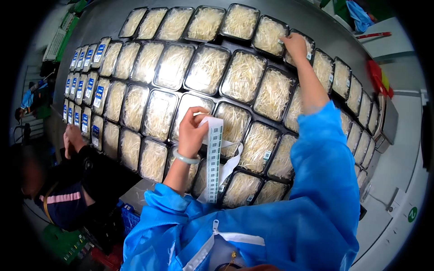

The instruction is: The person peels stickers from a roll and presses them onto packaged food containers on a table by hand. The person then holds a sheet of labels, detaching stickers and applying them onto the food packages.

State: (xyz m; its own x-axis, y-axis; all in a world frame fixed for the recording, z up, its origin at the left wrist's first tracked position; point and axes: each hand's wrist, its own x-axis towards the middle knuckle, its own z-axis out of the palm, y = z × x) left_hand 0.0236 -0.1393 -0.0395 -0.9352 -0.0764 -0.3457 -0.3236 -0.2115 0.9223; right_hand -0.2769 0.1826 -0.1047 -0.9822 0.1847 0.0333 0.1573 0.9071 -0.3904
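Observation:
My left hand (192,131), a pale bangle at its wrist, pinches a strip of small printed labels (214,158) that hangs down over the packs, its white backing curling to the right. My right hand (296,46) reaches to the far row, fingertips together at the near edge of a black tray of bean sprouts (270,35). A small pale label (280,41) shows at those fingertips, partly hidden. Beneath my left hand lies another film-covered tray of bean sprouts (233,122). Several packs on the right, such as one sprout pack (341,77), carry a small label at a corner.
Rows of sprout packs cover the metal table (101,22). Packs at the left end bear blue-and-white labels (99,96). Another person's hands (73,139) are at the left table edge. A red pen-like object (374,35) lies at the far right.

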